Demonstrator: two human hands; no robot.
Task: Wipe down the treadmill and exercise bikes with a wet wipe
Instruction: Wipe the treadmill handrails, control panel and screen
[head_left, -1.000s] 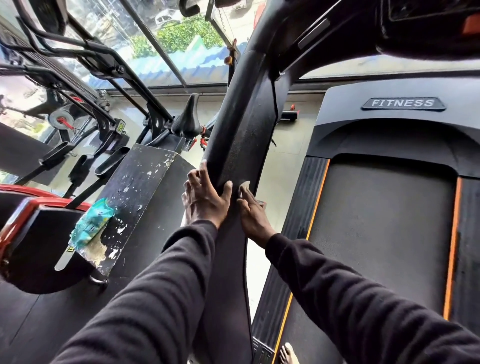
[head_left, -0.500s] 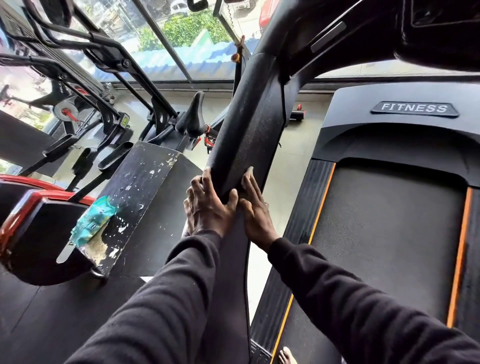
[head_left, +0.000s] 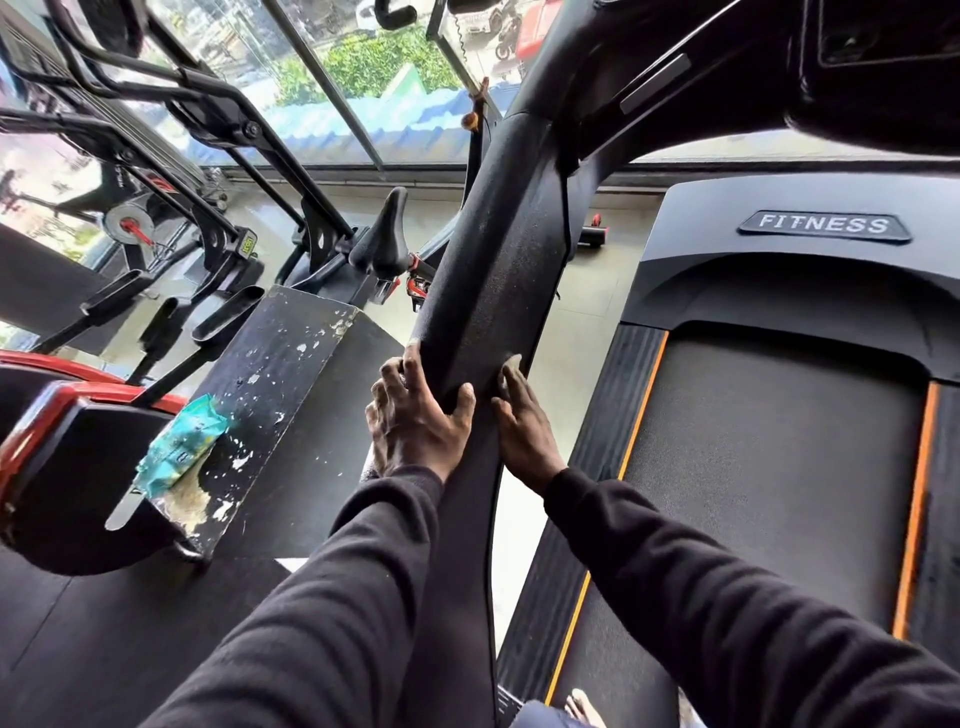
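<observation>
Moved: both hands slid further up the treadmill post (head_left: 488, 291)
Left hand (head_left: 415, 421): fingers wrapped on post
Right hand (head_left: 524, 426): fingers straight, pressing flat
Wipes pack (head_left: 179, 452): 9 o'clock

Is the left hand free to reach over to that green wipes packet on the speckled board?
Probably yes. The left hand grips the treadmill upright, and the wipes packet lies to its left on the speckled board with nothing visible between them. It would have to let go first.
</observation>
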